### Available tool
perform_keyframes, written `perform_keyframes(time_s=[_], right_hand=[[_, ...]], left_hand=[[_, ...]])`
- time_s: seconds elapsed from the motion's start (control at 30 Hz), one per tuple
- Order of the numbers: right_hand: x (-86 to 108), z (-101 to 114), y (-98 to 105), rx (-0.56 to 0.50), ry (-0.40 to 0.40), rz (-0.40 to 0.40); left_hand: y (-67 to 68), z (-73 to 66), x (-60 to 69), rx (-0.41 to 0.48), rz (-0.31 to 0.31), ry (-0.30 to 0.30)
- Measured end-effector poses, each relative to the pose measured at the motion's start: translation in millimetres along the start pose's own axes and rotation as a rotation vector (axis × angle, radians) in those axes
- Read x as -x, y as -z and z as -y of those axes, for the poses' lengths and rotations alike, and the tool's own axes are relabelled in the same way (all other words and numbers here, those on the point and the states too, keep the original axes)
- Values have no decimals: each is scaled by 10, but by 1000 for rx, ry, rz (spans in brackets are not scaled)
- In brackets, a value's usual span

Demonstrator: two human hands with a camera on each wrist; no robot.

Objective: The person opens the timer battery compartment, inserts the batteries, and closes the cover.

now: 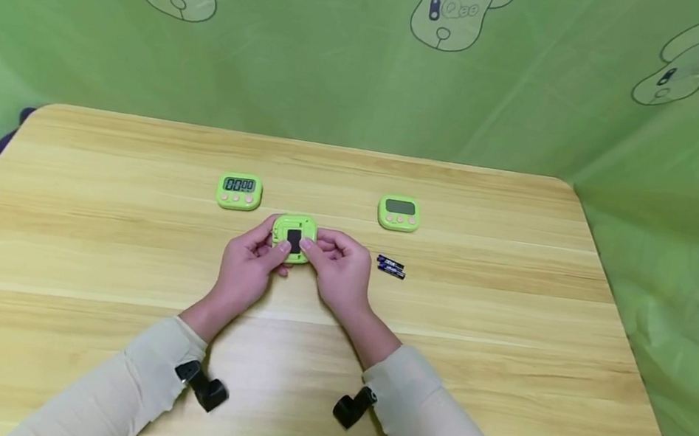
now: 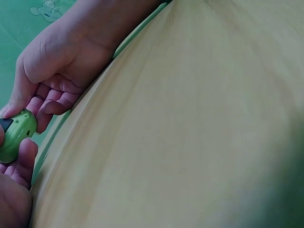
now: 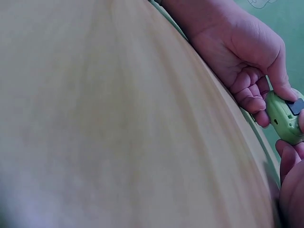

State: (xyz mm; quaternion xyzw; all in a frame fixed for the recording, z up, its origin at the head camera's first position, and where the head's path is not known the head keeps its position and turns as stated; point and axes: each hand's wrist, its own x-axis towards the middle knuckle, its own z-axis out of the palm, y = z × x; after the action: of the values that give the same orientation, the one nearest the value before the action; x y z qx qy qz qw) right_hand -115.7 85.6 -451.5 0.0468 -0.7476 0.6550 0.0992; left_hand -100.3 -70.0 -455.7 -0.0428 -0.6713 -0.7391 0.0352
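Both hands hold a light-green digital timer (image 1: 288,223) over the middle of the table, its back side facing up. A dark rectangle (image 1: 294,241) lies in the centre of that back. My left hand (image 1: 247,261) grips the timer's left side, thumb on the back near the rectangle. From the right side my right hand (image 1: 342,269) grips it, its thumb also on the back by the rectangle. The wrist views show the timer edge-on, the green casing (image 2: 21,130) between fingers and thumbs. Its display side is hidden.
A second green timer (image 1: 239,191) reading 00:00 lies behind and left of the hands. Another timer (image 1: 399,213) with a blank display lies behind and right. Two dark batteries (image 1: 391,266) lie right of my right hand. A green curtain (image 1: 343,75) hangs behind the wooden table (image 1: 486,341).
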Motion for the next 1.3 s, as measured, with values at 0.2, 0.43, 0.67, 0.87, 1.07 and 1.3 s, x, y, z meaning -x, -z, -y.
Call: perform_keyframes(time_s=[0.2, 0.43, 0.67, 0.87, 1.07, 1.3], right_hand=[[14, -5, 2, -13, 8, -13], [30, 9, 10, 54, 16, -20], [21, 29, 33, 63, 8, -42], [17, 13, 20, 36, 34, -91], [28, 16, 59, -64, -23, -65], [65, 64, 157, -91, -48, -43]], left_hand=[[9, -2, 6, -9, 10, 14], [17, 1, 7, -21, 6, 19], [-1, -4, 12, -1, -41, 0], [-18, 3, 14, 13, -71, 7], [-23, 8, 12, 8, -71, 14], [-25, -14, 10, 8, -72, 23]])
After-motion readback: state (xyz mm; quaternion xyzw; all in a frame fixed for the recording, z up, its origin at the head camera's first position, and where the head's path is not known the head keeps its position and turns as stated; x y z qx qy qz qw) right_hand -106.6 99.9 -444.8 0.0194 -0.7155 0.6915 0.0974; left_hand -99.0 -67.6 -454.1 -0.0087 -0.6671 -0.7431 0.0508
